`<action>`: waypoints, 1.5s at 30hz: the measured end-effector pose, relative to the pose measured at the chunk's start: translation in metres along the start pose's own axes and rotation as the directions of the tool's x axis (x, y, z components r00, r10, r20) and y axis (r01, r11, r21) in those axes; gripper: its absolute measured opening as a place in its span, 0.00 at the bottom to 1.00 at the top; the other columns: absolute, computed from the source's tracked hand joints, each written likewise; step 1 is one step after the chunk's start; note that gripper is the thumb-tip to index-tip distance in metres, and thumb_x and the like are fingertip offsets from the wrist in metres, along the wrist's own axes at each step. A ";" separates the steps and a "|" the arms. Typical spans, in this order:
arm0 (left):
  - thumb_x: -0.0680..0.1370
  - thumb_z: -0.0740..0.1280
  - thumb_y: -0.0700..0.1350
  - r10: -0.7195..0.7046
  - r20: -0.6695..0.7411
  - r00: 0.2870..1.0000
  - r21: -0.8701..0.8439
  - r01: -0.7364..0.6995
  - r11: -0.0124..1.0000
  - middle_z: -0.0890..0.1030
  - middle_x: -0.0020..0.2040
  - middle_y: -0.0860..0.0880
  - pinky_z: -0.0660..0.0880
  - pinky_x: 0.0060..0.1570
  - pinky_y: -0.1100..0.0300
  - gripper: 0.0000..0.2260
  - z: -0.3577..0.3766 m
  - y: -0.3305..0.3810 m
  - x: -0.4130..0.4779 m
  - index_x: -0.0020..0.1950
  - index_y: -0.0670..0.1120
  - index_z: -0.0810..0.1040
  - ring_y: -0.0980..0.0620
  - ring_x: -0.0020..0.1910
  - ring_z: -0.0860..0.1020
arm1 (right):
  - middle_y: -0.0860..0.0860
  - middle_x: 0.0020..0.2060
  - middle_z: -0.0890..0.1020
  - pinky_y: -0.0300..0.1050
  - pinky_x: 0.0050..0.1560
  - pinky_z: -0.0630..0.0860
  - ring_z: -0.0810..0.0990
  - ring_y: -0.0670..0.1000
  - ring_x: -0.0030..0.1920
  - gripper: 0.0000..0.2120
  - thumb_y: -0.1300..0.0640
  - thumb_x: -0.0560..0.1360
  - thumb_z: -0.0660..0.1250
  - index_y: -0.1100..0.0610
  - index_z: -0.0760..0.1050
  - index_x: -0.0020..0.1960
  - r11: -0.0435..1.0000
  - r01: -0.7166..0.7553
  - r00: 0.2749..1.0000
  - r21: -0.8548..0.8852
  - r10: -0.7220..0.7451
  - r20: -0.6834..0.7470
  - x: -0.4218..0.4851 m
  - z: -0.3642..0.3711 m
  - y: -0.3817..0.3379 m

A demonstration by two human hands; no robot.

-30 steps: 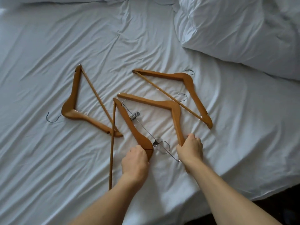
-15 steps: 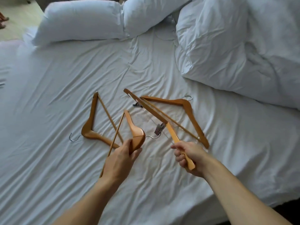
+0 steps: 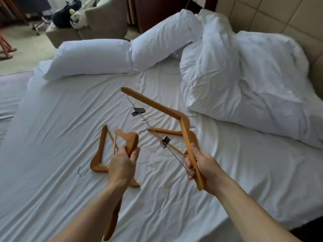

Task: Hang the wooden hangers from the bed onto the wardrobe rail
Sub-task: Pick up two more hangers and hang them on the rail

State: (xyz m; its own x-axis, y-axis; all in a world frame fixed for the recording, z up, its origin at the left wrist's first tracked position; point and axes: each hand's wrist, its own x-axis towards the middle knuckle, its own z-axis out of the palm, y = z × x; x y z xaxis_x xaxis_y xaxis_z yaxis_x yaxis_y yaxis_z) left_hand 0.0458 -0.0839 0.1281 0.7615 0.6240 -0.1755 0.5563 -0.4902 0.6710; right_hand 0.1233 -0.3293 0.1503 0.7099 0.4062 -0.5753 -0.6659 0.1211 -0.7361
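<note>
My left hand grips a wooden hanger near its neck; the hanger's lower arm runs down past my forearm. My right hand is closed around one arm of a second wooden hanger with a metal clip bar, lifted above the bed. Two more wooden hangers lie on the white sheet: one on the left with its metal hook toward me, one behind the lifted hanger, partly hidden. No wardrobe rail is in view.
A rumpled white duvet covers the bed's right side. Two pillows lie along the far edge. Beyond the bed stand a beige armchair with bags on it and a padded headboard at right.
Both hands have lifted their hangers off the sheet and higher. The view has tilted up, so the pillows, armchair and headboard now show.
</note>
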 end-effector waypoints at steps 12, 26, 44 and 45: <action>0.86 0.66 0.44 -0.039 0.160 0.986 -0.406 0.102 0.908 0.82 0.42 0.39 0.82 0.29 0.54 0.11 -0.038 0.098 0.012 0.58 0.35 0.77 0.46 0.27 0.84 | 0.56 0.35 0.74 0.44 0.25 0.69 0.70 0.50 0.24 0.12 0.53 0.85 0.63 0.62 0.76 0.52 0.936 0.263 0.939 -0.232 -0.303 -0.161 -0.041 0.015 -0.057; 0.86 0.67 0.47 0.306 0.292 0.906 -0.597 -0.077 0.799 0.79 0.36 0.41 0.73 0.20 0.59 0.12 -0.129 0.255 -0.068 0.56 0.38 0.82 0.47 0.22 0.78 | 0.55 0.32 0.76 0.43 0.23 0.68 0.71 0.51 0.24 0.13 0.54 0.86 0.61 0.63 0.75 0.50 0.868 0.441 0.821 -0.229 -0.493 -0.288 -0.205 0.061 -0.147; 0.83 0.68 0.44 0.752 0.550 0.362 -0.671 -0.344 0.657 0.80 0.34 0.43 0.72 0.20 0.60 0.13 -0.210 0.373 -0.320 0.54 0.33 0.84 0.49 0.20 0.77 | 0.57 0.32 0.76 0.44 0.24 0.69 0.72 0.51 0.24 0.15 0.53 0.84 0.63 0.62 0.76 0.45 0.745 0.584 0.348 -0.321 -0.588 -0.731 -0.539 0.108 -0.106; 0.83 0.68 0.44 0.762 0.561 0.325 -0.675 -0.353 0.648 0.80 0.34 0.43 0.72 0.20 0.60 0.13 -0.213 0.376 -0.340 0.54 0.33 0.83 0.49 0.20 0.77 | 0.56 0.32 0.77 0.45 0.24 0.69 0.72 0.50 0.24 0.15 0.53 0.84 0.63 0.63 0.76 0.46 0.745 0.583 0.323 -0.323 -0.578 -0.749 -0.562 0.111 -0.099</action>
State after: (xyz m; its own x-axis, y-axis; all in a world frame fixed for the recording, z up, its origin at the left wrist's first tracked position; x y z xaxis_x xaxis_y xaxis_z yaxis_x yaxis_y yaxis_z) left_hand -0.0748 -0.3511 0.5937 0.8576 -0.5118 0.0500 -0.1329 -0.1268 0.9830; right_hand -0.2348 -0.4688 0.5862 0.7862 -0.6173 -0.0278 -0.0082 0.0345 -0.9994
